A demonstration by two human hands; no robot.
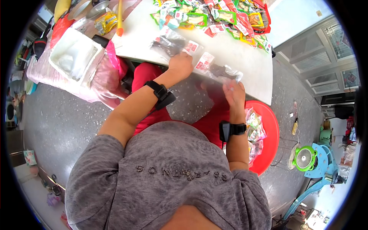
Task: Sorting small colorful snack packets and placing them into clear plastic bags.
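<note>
My left hand (181, 65) is at the near edge of the white table, its fingers curled against a flat pile of clear plastic bags (171, 41) with red-and-white printed labels. Whether those fingers grip a bag is hidden. Further right, my right hand (235, 93) holds the end of another clear plastic bag (218, 70), which stretches over the table edge. That bag bears a red-and-white label near its left end. Beyond both hands, a heap of colourful sealed food packets (212, 17) covers the far part of the white table (253, 72).
A red plastic basin (268, 135) with packets (255, 126) stands by my right side. To the left, a white foam box (73, 54) rests on a pink cloth (43, 67), near metal bowls (97, 10). A green fan (304, 158) is at far right.
</note>
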